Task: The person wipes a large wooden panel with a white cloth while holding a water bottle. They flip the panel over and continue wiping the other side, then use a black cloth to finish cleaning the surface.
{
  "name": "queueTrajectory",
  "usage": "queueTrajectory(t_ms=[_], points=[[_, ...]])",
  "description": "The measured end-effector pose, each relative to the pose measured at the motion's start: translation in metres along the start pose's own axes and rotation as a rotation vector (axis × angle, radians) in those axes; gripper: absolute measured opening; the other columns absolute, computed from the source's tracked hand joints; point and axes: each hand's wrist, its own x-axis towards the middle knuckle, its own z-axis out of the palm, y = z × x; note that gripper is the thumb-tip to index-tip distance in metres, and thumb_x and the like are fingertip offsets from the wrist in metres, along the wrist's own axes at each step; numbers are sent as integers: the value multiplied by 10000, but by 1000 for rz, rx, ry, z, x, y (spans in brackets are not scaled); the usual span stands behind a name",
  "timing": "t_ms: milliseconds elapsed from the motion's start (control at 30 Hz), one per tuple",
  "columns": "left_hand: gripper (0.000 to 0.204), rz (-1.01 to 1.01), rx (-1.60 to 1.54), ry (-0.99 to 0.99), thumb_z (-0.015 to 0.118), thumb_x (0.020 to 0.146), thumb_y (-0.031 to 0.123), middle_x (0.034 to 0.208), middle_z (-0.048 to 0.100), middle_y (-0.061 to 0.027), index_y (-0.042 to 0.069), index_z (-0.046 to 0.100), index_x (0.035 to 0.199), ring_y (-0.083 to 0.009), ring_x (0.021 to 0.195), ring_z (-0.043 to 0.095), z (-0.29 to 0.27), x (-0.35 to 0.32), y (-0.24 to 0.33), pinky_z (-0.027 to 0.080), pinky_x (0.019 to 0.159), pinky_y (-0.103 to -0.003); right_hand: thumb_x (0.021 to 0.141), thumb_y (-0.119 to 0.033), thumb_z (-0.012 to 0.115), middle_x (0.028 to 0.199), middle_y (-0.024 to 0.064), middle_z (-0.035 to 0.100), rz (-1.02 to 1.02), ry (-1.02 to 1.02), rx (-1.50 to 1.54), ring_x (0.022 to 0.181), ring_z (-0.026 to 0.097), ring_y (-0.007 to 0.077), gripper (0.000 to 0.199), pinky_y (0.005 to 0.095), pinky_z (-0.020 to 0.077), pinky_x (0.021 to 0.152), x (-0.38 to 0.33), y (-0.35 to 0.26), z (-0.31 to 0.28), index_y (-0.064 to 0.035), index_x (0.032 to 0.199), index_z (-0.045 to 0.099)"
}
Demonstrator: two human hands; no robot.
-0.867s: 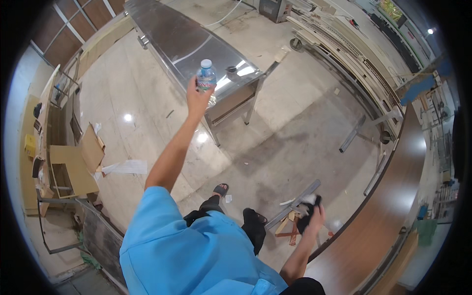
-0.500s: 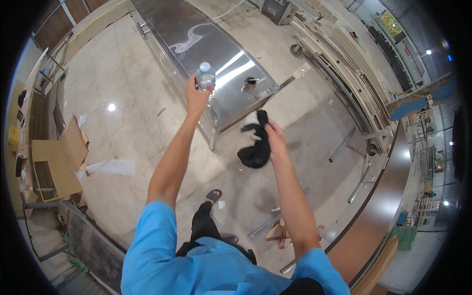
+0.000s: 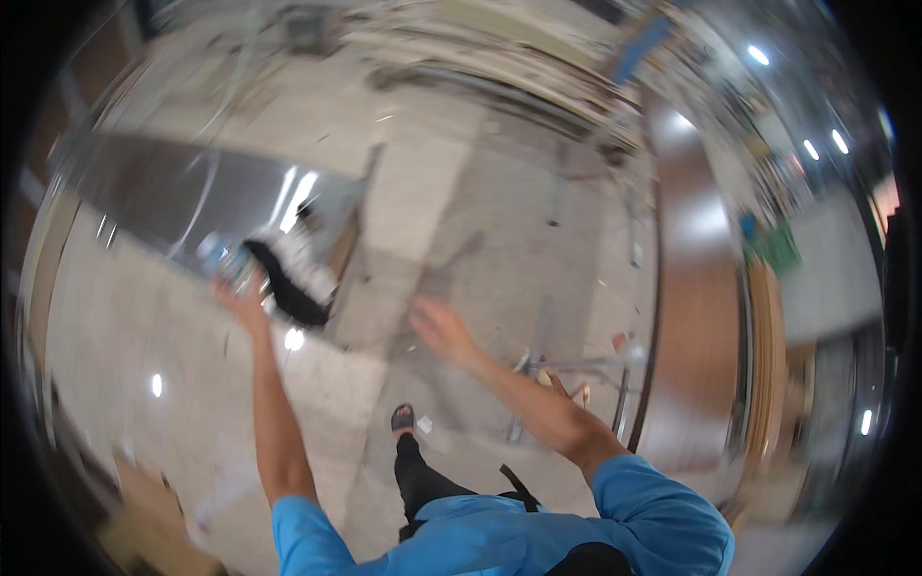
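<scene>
At the left, the metal-topped desk (image 3: 144, 178) runs toward its right end, and a clear bottle (image 3: 220, 253) with a pale blue cap is at its near long edge; whether it touches the top, I cannot tell. The left hand (image 3: 244, 296) is curled around the bottle. Just right of it, a black and white cloth (image 3: 284, 285) lies at the desk's near right corner. A small dark container (image 3: 305, 210), blurred, stands farther back, near the right edge. Beyond that edge, the right hand (image 3: 440, 324) is over the floor (image 3: 451, 384), empty, its fingers loosely extended; their exact spread is too blurred to tell. Farthest right is a long brown board (image 3: 693, 250).
</scene>
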Motion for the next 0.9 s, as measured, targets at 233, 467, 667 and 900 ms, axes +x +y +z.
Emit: queueTrajectory(t_ms=[233,467,667,900], points=[[1008,-89,123,235,880,804,388,1474,451,-261,-48,325,1523,-395,1327,502,-30,-50,-8,447,1107,-467,934,-306,643,1009,178,718,753,-69,-123,970,677,391,288,446,542,850,-476,67,-128,-79,1098,712],[316,-640,-218,-795,599,965,216,1118,681,-113,45,606,1231,-223,943,631,1,-373,46,531,791,-363,958,-151,594,903,142,737,1860,1066,499,757,713,233,233,374,587,624,-857,-36,-44,23,1049,720],[832,-569,-94,-1751,479,1016,639,1525,450,-259,20,338,1554,-357,1392,464,22,-717,194,381,1117,-512,1000,-205,590,942,110,720,1573,1484,934,780,709,221,270,379,594,660,-937,-15,-27,-13,1180,653],[843,-355,-52,-1472,467,1011,653,1387,571,-279,-99,486,1393,-361,1301,554,28,-901,310,456,1042,-469,1010,-278,601,1019,97,721,1222,1671,746,861,705,192,312,334,576,712,-952,83,-220,-14,1161,673]])
